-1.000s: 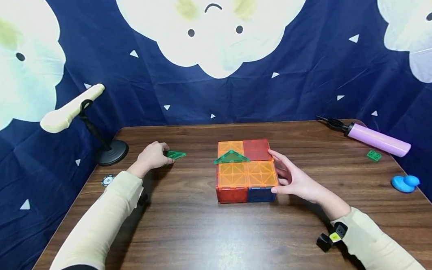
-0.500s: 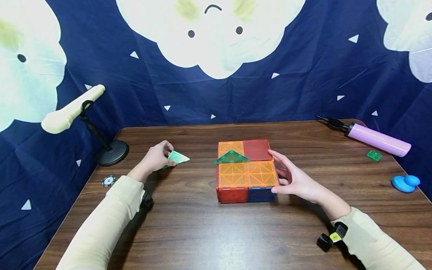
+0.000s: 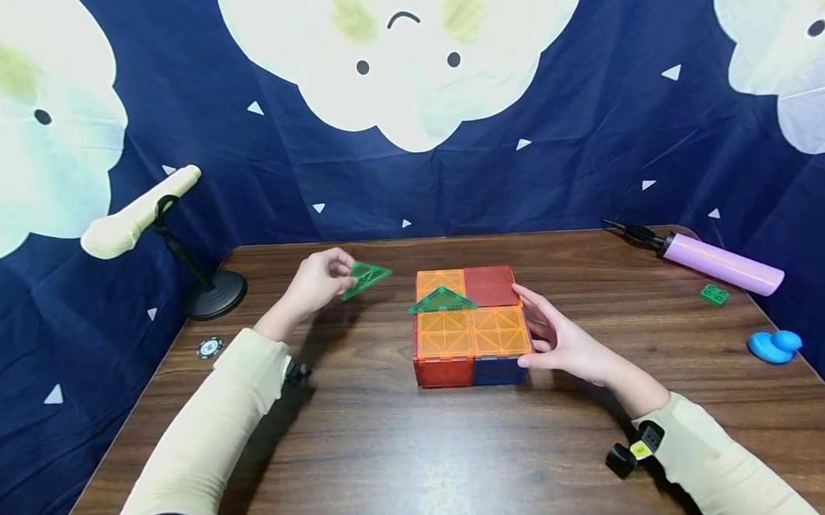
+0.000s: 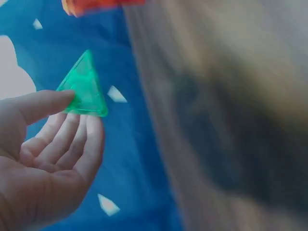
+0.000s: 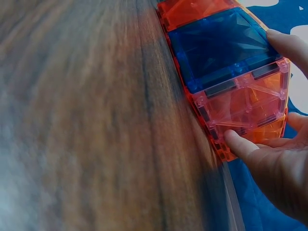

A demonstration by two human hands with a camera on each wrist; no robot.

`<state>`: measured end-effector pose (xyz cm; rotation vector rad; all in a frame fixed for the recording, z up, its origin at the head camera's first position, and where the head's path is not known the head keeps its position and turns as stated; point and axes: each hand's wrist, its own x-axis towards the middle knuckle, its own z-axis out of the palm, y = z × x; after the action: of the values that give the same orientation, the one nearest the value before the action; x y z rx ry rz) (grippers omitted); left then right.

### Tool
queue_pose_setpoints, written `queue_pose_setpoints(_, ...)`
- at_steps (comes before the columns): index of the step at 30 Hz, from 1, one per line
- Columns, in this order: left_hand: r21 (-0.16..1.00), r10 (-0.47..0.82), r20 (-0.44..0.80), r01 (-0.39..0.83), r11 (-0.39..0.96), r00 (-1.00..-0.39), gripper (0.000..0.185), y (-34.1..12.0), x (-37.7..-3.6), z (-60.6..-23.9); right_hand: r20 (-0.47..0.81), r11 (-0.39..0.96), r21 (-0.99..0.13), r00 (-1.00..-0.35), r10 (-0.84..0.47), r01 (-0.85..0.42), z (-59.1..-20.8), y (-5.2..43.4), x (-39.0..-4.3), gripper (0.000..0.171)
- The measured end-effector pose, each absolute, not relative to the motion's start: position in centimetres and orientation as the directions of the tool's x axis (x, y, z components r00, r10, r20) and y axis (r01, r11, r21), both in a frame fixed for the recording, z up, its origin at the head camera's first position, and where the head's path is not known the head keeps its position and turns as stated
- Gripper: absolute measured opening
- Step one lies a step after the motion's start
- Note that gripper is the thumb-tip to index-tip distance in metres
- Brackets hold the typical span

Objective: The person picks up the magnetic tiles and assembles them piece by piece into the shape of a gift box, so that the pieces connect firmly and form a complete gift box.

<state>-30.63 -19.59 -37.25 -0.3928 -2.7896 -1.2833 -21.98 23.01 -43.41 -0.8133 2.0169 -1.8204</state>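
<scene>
My left hand [image 3: 318, 282] pinches a green triangular magnetic tile [image 3: 368, 278] above the table, left of a box of magnetic tiles [image 3: 500, 332]. In the left wrist view, the thumb lies on the tile's [image 4: 89, 91] face, with the fingers behind it. The low box has orange squares and a red one on top, and red and blue sides in front. A second green triangle [image 3: 443, 299] stands on its top towards the left. My right hand [image 3: 573, 348] holds the box's right side, thumb at the front corner and a finger at the rear; the right wrist view shows the blue side tile [image 5: 221, 48].
A black stand [image 3: 211, 291] with a cream sleeve-like piece is at the left, near a poker chip [image 3: 209, 347]. On the right lie a purple hand pump [image 3: 724, 263], a green toy brick [image 3: 714, 294] and a blue rounded object [image 3: 774, 346]. A blue curtain hangs behind the table.
My left hand has lifted the green triangle off the table and carried it right and farther back, towards the box. My right hand and the box have stayed in place.
</scene>
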Motion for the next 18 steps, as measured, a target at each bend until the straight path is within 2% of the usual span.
queue_pose_setpoints(4,0.69,0.271,0.277,0.387,0.612,-0.922,0.017,-15.3,-30.3,-35.0,0.138,0.039,-0.979,-0.794,-0.593,-0.199,-43.5,23.1,-22.0,0.108)
queue_pose_setpoints(8,0.652,0.408,0.334,0.52,0.552,-0.85,0.017,-10.8,-29.8,-33.3,0.123,0.049,-0.981,-0.797,-0.591,-0.187,-43.4,23.1,-22.0,0.107)
queue_pose_setpoints(13,0.622,0.56,0.323,0.617,0.482,-0.763,0.016,-6.6,-29.2,-32.7,0.108,0.053,-0.984,-0.802,-0.588,-0.171,-43.3,23.1,-22.1,0.109)
queue_pose_setpoints(18,0.609,0.633,0.258,0.632,0.48,-0.73,0.017,-4.0,-28.9,-33.3,0.108,0.042,-0.986,-0.8,-0.591,-0.164,-43.3,23.1,-22.0,0.109)
